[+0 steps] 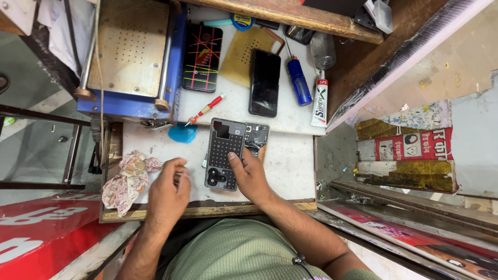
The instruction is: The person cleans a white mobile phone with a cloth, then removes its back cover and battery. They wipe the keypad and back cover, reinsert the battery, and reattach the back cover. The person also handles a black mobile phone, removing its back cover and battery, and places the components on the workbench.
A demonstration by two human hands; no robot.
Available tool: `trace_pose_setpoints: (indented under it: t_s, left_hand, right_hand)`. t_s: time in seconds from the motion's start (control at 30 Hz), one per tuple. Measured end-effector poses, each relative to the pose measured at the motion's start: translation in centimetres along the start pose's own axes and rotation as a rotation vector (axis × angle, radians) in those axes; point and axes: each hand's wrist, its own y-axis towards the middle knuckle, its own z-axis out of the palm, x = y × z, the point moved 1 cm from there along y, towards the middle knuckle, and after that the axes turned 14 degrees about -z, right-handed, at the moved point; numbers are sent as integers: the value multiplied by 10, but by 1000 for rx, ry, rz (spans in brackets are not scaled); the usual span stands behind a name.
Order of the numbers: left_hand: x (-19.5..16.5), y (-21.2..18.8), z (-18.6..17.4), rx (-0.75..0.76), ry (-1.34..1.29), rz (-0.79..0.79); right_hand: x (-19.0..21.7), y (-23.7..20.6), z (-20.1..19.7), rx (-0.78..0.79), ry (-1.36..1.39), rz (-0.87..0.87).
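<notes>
Two bare hands work at a small white work board; the right hand lies on the lower right edge of a grey opened phone body, thumb pressed on its dotted inner face, fingers wrapped about its side, so it is steadied flat against the board; the left hand hovers just beside it, fingertips pinched together, though what they pinch is too small to tell. Under the phone body's upper right corner lies a dark phone part; left of the hand sits a crumpled floral rag; above it, a blue blob and a red-and-white tool. Farther up rest a black phone, a blue lighter, a glue tube and a blue machine.
</notes>
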Motion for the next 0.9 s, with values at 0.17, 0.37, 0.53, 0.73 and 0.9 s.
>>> trace_pose_setpoints:
  t_s: [0.17,0.37,0.53,0.73,0.9]
  left_hand:
    - [-9,-5,15,109,-27,-84]
    - [-17,1,16,259,-128,-125]
    - [-21,3,18,264,-140,-155]
    - [-12,8,28,394,-386,-341]
    - [-4,8,29,444,-468,-335]
  right_hand:
    - [3,-6,11,18,-200,24]
    - [7,-9,9,-36,-99,-38]
    - [4,-8,9,-49,-115,-49]
    - [4,-8,8,19,-183,-13]
    - [0,-11,10,33,-126,18]
